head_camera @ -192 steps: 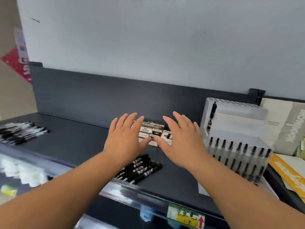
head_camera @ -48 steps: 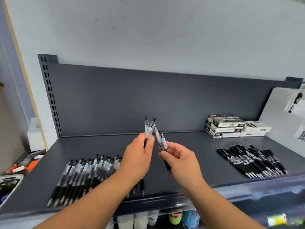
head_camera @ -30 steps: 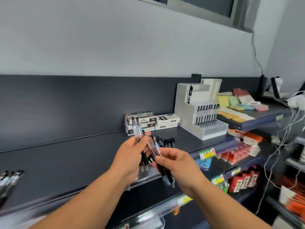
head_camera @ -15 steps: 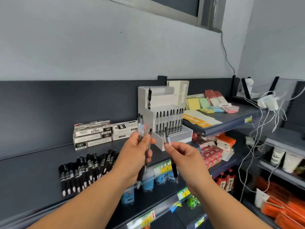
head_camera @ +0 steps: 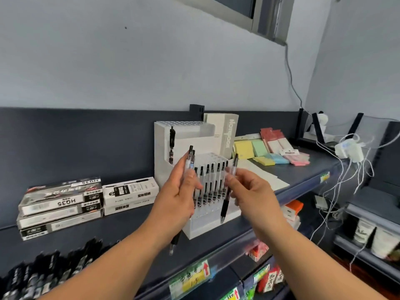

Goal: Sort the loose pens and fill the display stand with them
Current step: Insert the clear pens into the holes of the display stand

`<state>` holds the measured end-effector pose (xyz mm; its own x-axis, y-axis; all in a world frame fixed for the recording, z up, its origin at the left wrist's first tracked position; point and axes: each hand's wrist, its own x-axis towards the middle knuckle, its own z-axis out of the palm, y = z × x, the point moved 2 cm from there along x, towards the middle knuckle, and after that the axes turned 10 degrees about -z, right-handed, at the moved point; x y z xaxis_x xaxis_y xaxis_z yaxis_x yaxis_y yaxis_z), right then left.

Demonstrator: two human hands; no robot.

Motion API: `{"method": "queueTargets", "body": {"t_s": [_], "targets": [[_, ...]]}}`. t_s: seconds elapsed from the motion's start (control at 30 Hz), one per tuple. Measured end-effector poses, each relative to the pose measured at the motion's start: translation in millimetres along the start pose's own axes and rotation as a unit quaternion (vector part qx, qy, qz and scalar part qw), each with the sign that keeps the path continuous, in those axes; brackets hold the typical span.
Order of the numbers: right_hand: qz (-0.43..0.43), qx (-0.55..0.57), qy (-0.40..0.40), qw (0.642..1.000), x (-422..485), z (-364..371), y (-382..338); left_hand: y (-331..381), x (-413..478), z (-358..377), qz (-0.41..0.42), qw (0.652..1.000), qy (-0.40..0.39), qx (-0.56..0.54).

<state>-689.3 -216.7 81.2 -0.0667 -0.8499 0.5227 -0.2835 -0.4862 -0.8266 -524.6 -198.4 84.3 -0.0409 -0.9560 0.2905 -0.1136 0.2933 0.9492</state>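
Holding: left hand point(head_camera: 175, 204) grips reserve pens point(head_camera: 190, 161) | right hand point(head_camera: 252, 191) pinches one pen point(head_camera: 225, 207) tip-down for display stand point(head_camera: 188, 139) insertion

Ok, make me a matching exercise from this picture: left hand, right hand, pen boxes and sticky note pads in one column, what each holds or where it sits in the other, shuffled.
Column one:
1 left hand
2 right hand
3 pen boxes
4 sticky note pads

Column two:
A stacked left of the display stand
B pinches a single pen
C spread out right of the display stand
D grips a bundle of pens

Pairs: 1-D, 2-B, 3-A, 4-C.
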Motion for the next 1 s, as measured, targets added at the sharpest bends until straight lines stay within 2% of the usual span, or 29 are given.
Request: {"method": "queueTargets", "body": {"t_s": [0.13, 0.27, 0.6, 0.77, 0.9, 1.0], "targets": [[-0.012, -0.035, -0.008, 0.999, 28.3, -11.9, 17.1, -12.0, 17.0, 8.1, -0.037, 0.999, 0.02, -0.005], [-0.049, -0.072, -0.028, 0.996, 52.8, -14.7, 33.2, -26.7, 30.5, 16.5, -0.031, 0.998, 0.047, 0.015], [-0.109, 0.036, -0.073, 0.991, 121.9, -31.2, 56.5, -39.3, 59.4, 46.4, -0.025, 0.978, 0.179, 0.108], [-0.085, 0.066, -0.139, 0.984, 135.6, -32.9, 78.0, -45.2, 64.9, 58.9, -0.017, 0.957, 0.252, 0.142], [-0.099, 0.099, -0.219, 0.966, 122.5, -9.9, 76.1, -48.3, 54.8, 53.9, -0.033, 0.937, 0.297, 0.184], [-0.122, 0.103, -0.246, 0.956, 109.5, 10.6, 69.3, -49.5, 44.0, 43.6, -0.042, 0.93, 0.315, 0.184]]}}
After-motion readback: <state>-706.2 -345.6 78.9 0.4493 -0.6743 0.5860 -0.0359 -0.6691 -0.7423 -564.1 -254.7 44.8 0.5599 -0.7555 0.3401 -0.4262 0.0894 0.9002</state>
